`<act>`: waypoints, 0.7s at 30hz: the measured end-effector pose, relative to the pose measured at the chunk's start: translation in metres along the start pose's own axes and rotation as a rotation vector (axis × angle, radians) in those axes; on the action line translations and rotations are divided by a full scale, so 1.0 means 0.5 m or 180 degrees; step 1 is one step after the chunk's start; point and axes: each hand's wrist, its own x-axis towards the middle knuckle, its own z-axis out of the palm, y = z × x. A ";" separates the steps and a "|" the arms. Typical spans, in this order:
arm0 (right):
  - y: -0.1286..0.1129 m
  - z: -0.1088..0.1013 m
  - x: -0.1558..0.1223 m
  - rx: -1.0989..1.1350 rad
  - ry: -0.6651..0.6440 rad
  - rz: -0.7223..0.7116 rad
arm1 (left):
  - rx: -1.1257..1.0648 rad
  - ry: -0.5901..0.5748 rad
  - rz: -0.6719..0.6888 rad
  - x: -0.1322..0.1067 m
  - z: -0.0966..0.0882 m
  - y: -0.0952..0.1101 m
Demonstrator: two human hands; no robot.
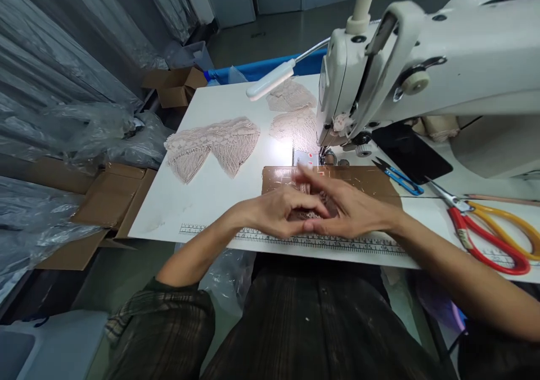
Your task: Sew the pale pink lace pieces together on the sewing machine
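Observation:
My left hand (280,211) and my right hand (348,206) meet over the brown plate (278,176) in front of the sewing machine's needle area. Between them is a small bunched piece of pinkish-beige lace (311,215), mostly covered by my fingers. Both hands are closed around this lace, with the fingertips nearly touching. Just beyond my fingers lie the presser foot (324,156) and the metal needle plate (304,159). A joined lace piece with two pointed lobes (211,143) lies flat to the left.
More lace pieces (295,122) lie under the lamp (270,80). The white sewing machine (422,59) stands at right. Blue thread snips (399,177), a black phone (411,152) and red-and-yellow-handled scissors (485,222) lie right. A printed ruler (346,246) runs along the table's front edge. Cardboard boxes (112,194) stand left.

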 end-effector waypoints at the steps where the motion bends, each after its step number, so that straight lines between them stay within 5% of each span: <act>1: -0.016 -0.004 0.004 0.0303 -0.0508 0.0134 | 0.0014 0.0026 0.0001 -0.002 0.006 0.025; 3: -0.049 -0.011 0.001 0.0756 -0.1124 0.0368 | 0.0108 0.0001 -0.0243 -0.018 0.008 0.075; 8: -0.107 -0.004 -0.052 0.1199 -0.1161 0.0241 | -0.0052 -0.0228 -0.0557 -0.073 -0.006 0.155; 13: -0.128 0.019 -0.091 0.1292 -0.1129 0.0143 | -0.0196 -0.0381 -0.0666 -0.072 -0.012 0.162; 18: -0.123 0.002 -0.124 0.1393 -0.1272 0.0972 | -0.0235 -0.0419 -0.0745 -0.072 -0.029 0.158; 21: -0.103 -0.024 -0.129 0.1542 -0.1330 0.1029 | -0.0227 -0.0223 -0.0778 -0.078 -0.047 0.137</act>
